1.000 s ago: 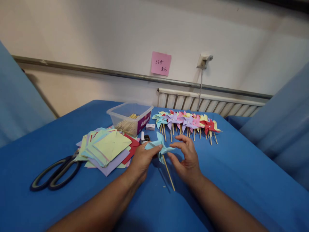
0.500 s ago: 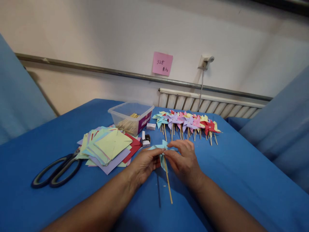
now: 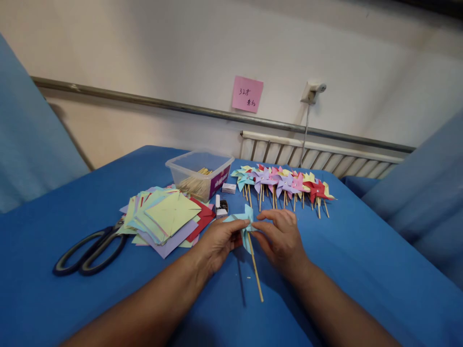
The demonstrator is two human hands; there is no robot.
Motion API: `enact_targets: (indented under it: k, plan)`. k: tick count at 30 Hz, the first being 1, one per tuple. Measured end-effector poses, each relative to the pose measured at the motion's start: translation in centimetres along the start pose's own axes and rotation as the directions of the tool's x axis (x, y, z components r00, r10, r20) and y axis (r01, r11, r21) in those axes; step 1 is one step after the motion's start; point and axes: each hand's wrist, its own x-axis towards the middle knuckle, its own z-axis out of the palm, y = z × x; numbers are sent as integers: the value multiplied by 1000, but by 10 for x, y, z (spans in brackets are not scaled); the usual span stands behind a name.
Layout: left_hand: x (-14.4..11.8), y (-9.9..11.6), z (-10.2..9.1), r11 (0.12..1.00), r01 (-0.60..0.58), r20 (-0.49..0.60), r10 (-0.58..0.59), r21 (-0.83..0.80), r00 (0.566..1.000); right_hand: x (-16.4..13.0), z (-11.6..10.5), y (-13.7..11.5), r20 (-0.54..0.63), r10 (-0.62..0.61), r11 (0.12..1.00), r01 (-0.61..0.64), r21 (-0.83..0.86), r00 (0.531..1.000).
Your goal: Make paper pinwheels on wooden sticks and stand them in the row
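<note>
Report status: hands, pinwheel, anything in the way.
Left hand holding light blue pinwheel; right hand apparently touching it. Stick slanting down. Nothing visibly blocking; scissors off left.

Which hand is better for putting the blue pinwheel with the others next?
Probably the right hand: it's at the blue pinwheel and nearer the other pinwheels. The left hand is nearer the papers.

Held pinwheel (image 3: 248, 211) is plain light blue on a tan stick (image 3: 256, 270). The bunch of pinwheels (image 3: 285, 183) out back is a total mix: light blue, lilac, pink, pale yellow, red. Paper pile (image 3: 173, 217) has pale yellow on top, with lilac and red poking out. Clear tub (image 3: 177, 174), purple label (image 3: 220, 178) with white print. Scissors (image 3: 87, 250) have dark handles, greyish inside. Tablecloth (image 3: 347, 274) is solid blue, curtains (image 3: 32, 135) paler blue, sticky note (image 3: 247, 94) pink with dark scribbles.
</note>
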Motion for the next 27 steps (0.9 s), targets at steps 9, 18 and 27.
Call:
enact_targets:
  k: [9, 18, 27]
  plan:
    - [2, -2, -1, 1000, 3, 18, -3, -11, 1000, 0, 2, 3, 21, -9, 1000, 9, 5, 1000]
    - [1, -2, -1, 999, 20, 2, -19, -25, 1000, 0, 0, 1, -4, -6, 1000, 6, 7, 1000]
    - [2, 0, 0, 997, 48, -15, -49, -61, 999, 1, -2, -4, -4, -30, 999, 30, -15, 1000]
